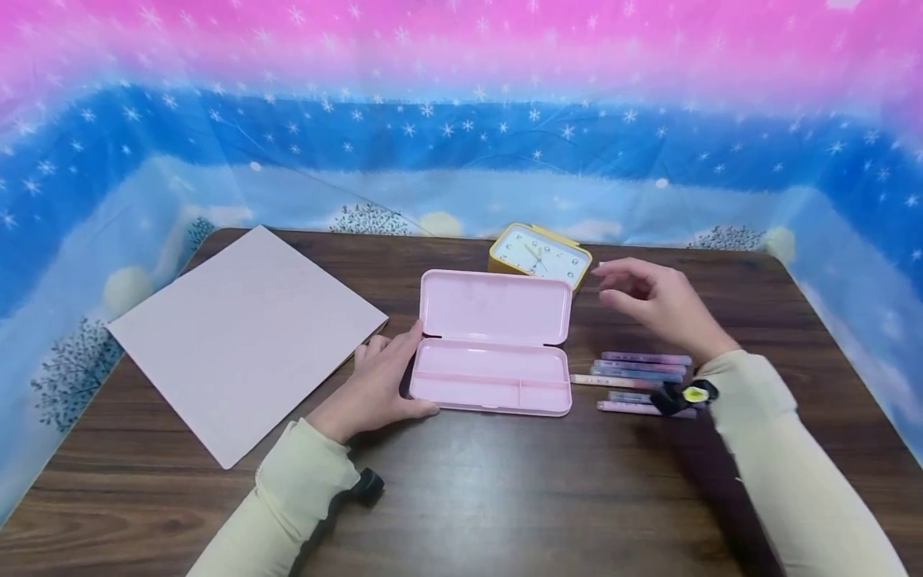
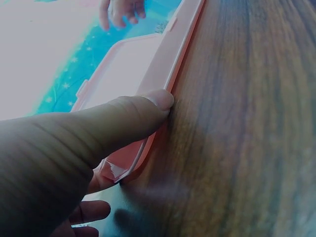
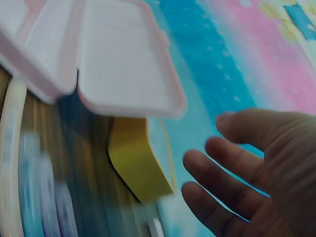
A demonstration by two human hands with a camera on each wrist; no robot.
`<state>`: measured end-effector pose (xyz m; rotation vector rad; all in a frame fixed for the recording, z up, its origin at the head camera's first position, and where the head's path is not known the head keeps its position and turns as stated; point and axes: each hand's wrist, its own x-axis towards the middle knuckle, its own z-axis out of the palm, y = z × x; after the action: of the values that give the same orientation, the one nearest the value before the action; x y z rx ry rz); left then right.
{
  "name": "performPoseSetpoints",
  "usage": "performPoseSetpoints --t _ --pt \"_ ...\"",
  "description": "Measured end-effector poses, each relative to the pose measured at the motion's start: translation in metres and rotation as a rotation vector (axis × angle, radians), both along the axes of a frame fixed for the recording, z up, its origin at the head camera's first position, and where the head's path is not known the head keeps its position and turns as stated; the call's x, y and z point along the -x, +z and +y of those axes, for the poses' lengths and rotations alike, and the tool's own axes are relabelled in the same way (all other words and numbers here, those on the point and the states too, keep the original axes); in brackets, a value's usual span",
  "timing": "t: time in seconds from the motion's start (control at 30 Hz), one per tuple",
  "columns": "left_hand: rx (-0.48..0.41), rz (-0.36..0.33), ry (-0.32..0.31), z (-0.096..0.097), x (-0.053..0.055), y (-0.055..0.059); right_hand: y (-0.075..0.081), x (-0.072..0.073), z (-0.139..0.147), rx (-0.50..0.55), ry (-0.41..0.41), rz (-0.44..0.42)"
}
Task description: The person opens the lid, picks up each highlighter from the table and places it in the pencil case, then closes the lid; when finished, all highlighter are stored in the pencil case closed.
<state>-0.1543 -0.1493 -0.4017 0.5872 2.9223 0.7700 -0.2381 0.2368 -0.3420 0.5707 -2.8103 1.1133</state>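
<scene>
Nearest me, brown wood grain runs across the table [image 1: 469, 513], glossy where light pools in front of the pink pencil case [image 1: 479, 359]. My left hand [image 1: 371, 393] grips the case's left end, thumb on its front rim; it lies open mid-table, lid tilted up behind. Right of it, several pens [image 1: 634, 382] lie roughly side by side, and on the left a pale square board [image 1: 248, 344] sits cornerwise. Beyond the pens, my right hand [image 1: 663, 308] hovers, fingers parted and loosely bent, near a yellow clock [image 1: 541, 254] behind the lid. A snowflake-printed cloth [image 1: 461, 132], pale below, blue then pink above, encloses the table's far side and both flanks.
</scene>
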Motion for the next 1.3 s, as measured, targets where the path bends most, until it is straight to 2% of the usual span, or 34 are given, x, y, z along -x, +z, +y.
performPoseSetpoints --t 0.17,0.27,0.4,0.63,0.93,1.13,1.3 --pt "-0.002 0.005 -0.005 0.002 0.005 0.002 0.003 -0.016 0.044 -0.008 -0.023 -0.035" --pt "0.003 0.010 -0.004 0.002 0.005 0.003 -0.004 -0.022 0.062 -0.044 -0.053 -0.074" --pt "0.009 -0.004 0.012 -0.002 0.003 0.003 -0.016 -0.023 0.078 -0.108 -0.041 -0.101" --pt "0.015 -0.011 0.022 -0.007 0.001 0.003 -0.036 -0.020 0.096 -0.241 0.032 -0.100" --pt "0.020 -0.013 0.008 -0.002 0.003 0.001 -0.050 -0.026 0.117 -0.344 -0.033 -0.076" --pt "0.010 -0.016 -0.036 0.008 0.002 0.001 -0.054 -0.033 0.127 -0.361 -0.036 -0.088" --pt "-0.035 -0.034 -0.034 0.006 -0.001 0.005 -0.054 -0.032 0.123 -0.369 -0.026 -0.070"
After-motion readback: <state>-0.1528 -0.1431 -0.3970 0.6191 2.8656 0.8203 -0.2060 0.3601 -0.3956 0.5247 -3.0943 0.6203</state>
